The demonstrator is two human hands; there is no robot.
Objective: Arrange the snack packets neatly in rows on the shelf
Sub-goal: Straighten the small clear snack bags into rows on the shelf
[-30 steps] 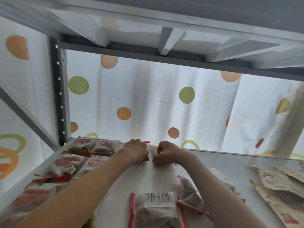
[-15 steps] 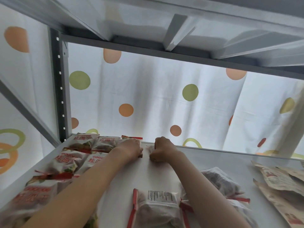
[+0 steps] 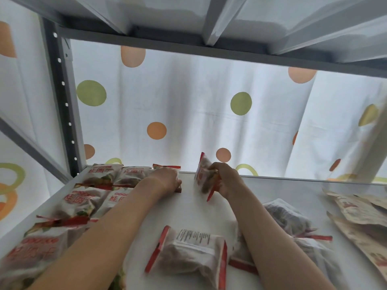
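While left hand (image 3: 167, 177) fingers press the back-row packet (image 3: 166, 167) flush, right hand (image 3: 225, 181) fingers pinch a tilted packet (image 3: 204, 172), probably to slot alongside on the shelf (image 3: 188, 208).

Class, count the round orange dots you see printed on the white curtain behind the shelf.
6 whole or nearly whole: top centre, upper right, middle, beside the grey post, above the right hand, far left. Small reddish slivers at right may be more, part-hidden by folds.

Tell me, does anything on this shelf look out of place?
Yes. Left packets lie label-up in rows, but one near the front lies label-down and crooked. More sit heaped at right. The right hand holds one packet tipped on edge.
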